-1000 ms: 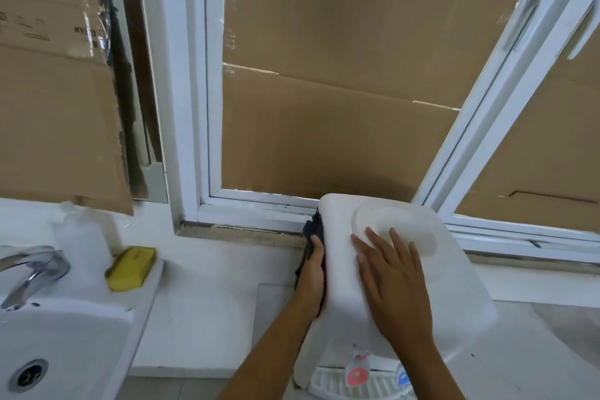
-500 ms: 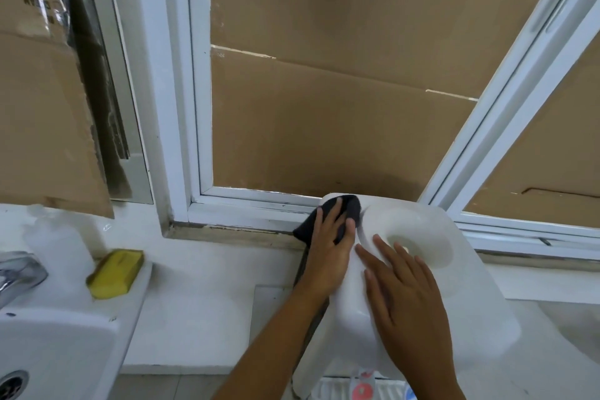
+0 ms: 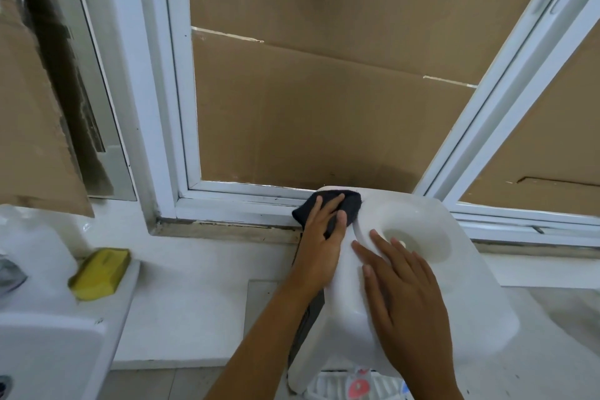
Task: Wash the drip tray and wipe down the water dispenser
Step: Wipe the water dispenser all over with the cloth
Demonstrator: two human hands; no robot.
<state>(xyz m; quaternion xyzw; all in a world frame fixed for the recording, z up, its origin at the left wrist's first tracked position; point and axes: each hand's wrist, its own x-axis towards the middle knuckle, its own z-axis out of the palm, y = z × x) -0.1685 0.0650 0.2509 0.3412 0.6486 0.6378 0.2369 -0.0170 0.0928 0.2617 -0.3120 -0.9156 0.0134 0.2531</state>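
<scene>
The white water dispenser [image 3: 467, 286] stands on the counter in front of me, its round bottle socket facing up. My left hand [image 3: 321, 237] presses a dark cloth [image 3: 350, 201] flat against the dispenser's top back-left corner. My right hand [image 3: 406, 295] lies flat on the dispenser's top front, fingers spread at the socket's edge. Below the dispenser's front, the white slotted drip tray [image 3: 328, 383] and a red tap lever [image 3: 358, 385] peek out.
A white sink [image 3: 48, 351] sits at the lower left, with a yellow sponge [image 3: 100, 273] on its ledge and a translucent bottle [image 3: 35, 247] behind. White window frames [image 3: 181, 140] backed by cardboard rise just behind the dispenser. White counter [image 3: 194, 308] lies between sink and dispenser.
My left hand moved the cloth from the dispenser's left side up onto its top back corner. My right hand stayed flat on the top. The view shifted slightly right.
</scene>
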